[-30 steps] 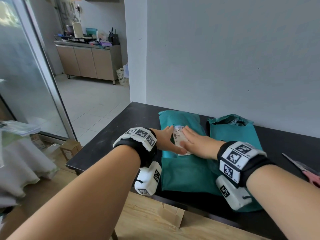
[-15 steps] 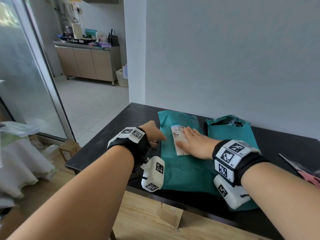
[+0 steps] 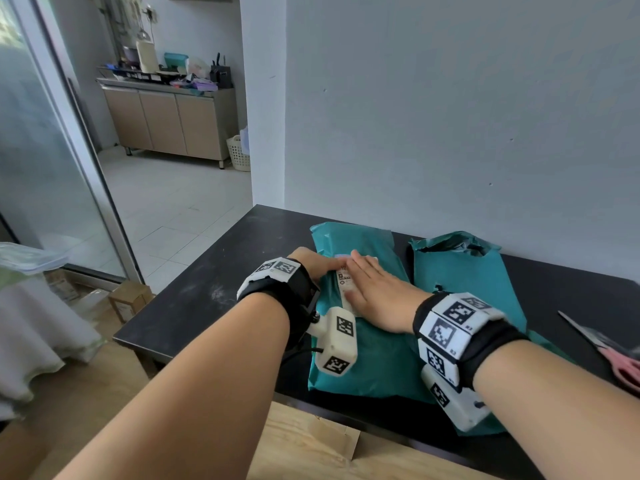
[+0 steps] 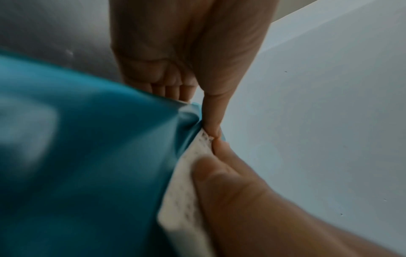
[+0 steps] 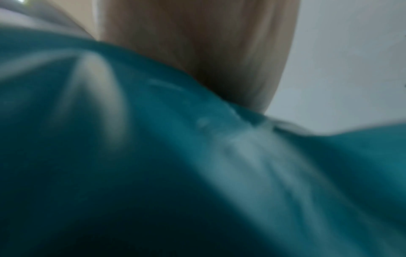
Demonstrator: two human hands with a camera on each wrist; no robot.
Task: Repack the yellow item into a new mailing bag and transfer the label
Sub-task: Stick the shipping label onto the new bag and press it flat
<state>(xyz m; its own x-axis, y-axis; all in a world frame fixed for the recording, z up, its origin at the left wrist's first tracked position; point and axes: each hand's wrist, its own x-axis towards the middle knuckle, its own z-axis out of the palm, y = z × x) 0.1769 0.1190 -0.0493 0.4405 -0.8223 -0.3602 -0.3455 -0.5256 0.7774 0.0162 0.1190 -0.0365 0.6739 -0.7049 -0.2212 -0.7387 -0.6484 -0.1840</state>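
Observation:
A full teal mailing bag [image 3: 356, 242] lies on the black table [image 3: 214, 282], with a white printed label [image 3: 343, 280] on top. My right hand [image 3: 374, 292] lies flat on the label, fingers straight. My left hand [image 3: 320, 266] is at the bag's left edge. In the left wrist view its fingers are curled against the bag [image 4: 87, 156] and its thumb [image 4: 211, 113] presses the label [image 4: 186, 191] at the far corner, touching the right hand [image 4: 241, 200]. The right wrist view is blurred: palm [image 5: 208, 52] on teal plastic [image 5: 153, 156]. No yellow item shows.
A torn, empty teal bag [image 3: 464, 275] lies to the right, its open end toward the grey wall. Pink-handled scissors [image 3: 620, 365] rest at the table's right edge. A wooden surface [image 3: 311, 445] sits below the table's front edge.
Half a second ago my left hand had drawn off to the left of the bag; now it is back at the label's left edge. The right hand stays pressed on the label, slightly farther forward.

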